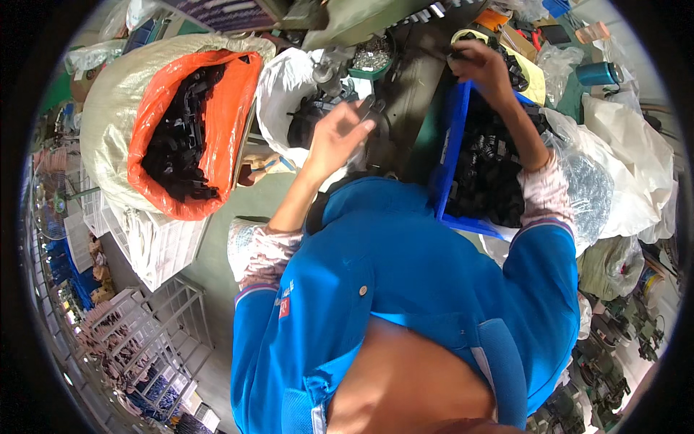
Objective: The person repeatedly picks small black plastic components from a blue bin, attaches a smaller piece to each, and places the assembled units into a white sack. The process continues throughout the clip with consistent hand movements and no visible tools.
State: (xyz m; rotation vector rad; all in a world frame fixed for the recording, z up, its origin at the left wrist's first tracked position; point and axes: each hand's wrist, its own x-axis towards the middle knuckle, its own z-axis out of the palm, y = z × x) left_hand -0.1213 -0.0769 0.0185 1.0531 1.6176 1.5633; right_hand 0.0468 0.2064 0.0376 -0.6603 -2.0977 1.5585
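Note:
Pinched between thumb and fingers, a small black plastic part (372,108) is in my left hand (334,139). That hand is over the side of a white bag (273,108) with black parts in it, just below a metal machine fitting (329,74). My right hand (486,71) is raised at the far end of a blue bin (450,155), beside a yellow-lined container (533,78) of black parts. Its fingers are curled round a small dark piece (457,62), too shaded to name. Many black parts (486,155) fill the blue bin.
On the left stands a large woven sack with an orange liner (238,137), full of black parts. A green tray (372,61) of small metal pieces sits by the machine (361,25). Plastic bags (622,159) and a teal cylinder (598,74) are on the right.

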